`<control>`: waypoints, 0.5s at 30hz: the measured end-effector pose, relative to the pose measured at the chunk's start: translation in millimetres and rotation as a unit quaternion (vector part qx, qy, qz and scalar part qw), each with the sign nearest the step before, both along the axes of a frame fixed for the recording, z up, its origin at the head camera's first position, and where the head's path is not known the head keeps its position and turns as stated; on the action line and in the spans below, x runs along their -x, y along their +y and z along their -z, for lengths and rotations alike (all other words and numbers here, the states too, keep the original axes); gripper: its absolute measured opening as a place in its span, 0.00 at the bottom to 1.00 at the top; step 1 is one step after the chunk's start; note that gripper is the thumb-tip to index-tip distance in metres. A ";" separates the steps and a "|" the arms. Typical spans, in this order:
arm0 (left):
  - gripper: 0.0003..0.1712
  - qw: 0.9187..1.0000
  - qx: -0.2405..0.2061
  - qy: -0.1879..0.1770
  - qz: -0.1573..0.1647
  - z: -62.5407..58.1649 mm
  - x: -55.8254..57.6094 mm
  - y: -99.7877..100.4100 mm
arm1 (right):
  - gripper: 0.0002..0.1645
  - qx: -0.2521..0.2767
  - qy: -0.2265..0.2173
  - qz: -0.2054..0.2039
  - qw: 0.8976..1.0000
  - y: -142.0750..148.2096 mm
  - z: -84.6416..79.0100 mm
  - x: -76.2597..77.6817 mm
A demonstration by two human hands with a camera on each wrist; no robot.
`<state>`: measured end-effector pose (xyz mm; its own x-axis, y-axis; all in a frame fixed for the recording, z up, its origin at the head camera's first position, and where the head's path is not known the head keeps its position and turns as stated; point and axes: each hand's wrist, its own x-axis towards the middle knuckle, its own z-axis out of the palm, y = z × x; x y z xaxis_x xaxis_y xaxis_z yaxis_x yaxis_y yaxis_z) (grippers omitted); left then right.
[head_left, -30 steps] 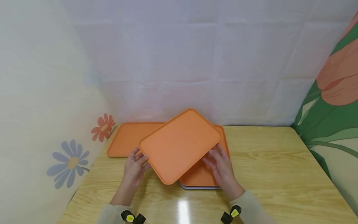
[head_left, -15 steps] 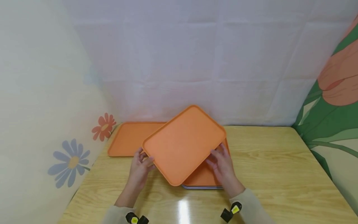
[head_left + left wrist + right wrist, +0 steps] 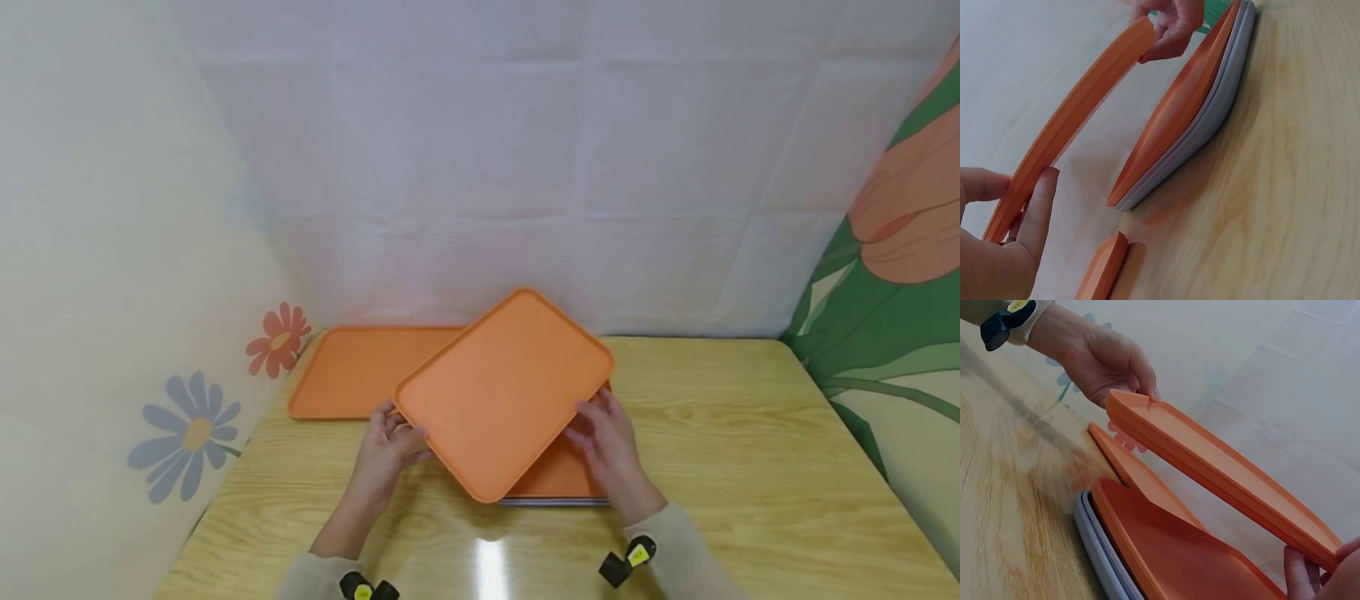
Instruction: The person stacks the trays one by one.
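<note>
An orange tray (image 3: 506, 392) is held in the air between both hands, turned at an angle to the table. My left hand (image 3: 382, 450) grips its left edge, thumb above and fingers beneath, as the left wrist view shows. At the near right edge my right hand (image 3: 609, 446) pinches the rim. Below the raised tray lies a stack with another orange tray (image 3: 1179, 550) on top and greyish-purple trays (image 3: 1222, 106) under it. Another orange tray (image 3: 360, 375) lies flat on the table at the back left, partly covered by the held one.
The wood-grain table (image 3: 735, 450) extends to both sides of the trays. A white cloth (image 3: 480, 167) hangs behind the table's far edge. Flower-printed walls (image 3: 197, 437) stand at the left and right.
Both hands have carried the raised orange tray a little to the right, still off the stack. The tray at the back left and the stack have stayed in place.
</note>
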<state>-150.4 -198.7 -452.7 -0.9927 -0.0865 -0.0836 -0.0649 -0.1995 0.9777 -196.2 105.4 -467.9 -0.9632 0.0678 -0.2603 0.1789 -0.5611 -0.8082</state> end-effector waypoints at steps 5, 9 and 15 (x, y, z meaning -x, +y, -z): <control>0.36 1.000 -0.001 0.004 0.022 2.3 0.4 -1.8 | 0.40 -0.012 -0.002 -0.009 1.000 10.2 -1.0 0.6; 0.35 0.999 0.006 -0.002 0.043 0.6 3.4 -5.3 | 0.40 -0.017 -0.001 -0.018 1.000 19.0 0.3 2.9; 0.32 0.994 0.055 -0.023 0.092 -7.1 12.1 -10.8 | 0.37 -0.037 0.008 -0.054 0.998 34.1 0.6 10.1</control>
